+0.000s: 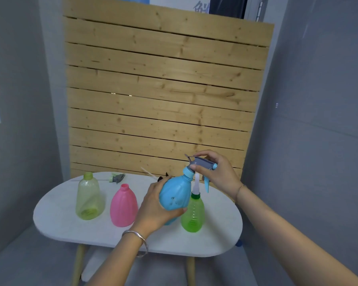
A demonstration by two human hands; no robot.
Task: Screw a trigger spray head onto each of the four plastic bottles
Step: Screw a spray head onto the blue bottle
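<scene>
My left hand [156, 207] grips the blue bottle [175, 198] by its body and holds it tilted above the white table [56, 219]. Its neck points up and right. My right hand [217, 172] is closed on a grey and blue trigger spray head [203, 164] that sits on the blue bottle's neck. A pale green bottle [89, 197] and a pink bottle [123, 206] stand upright at the left with open necks. A bright green bottle [193, 213] stands behind the blue one, with a white nozzle cap on top.
A loose green and grey spray head [117, 177] lies at the table's back edge, with a dark spray head [162, 178] partly hidden behind my left hand. A wooden slat panel [163, 89] stands right behind the table. Grey walls close in on both sides.
</scene>
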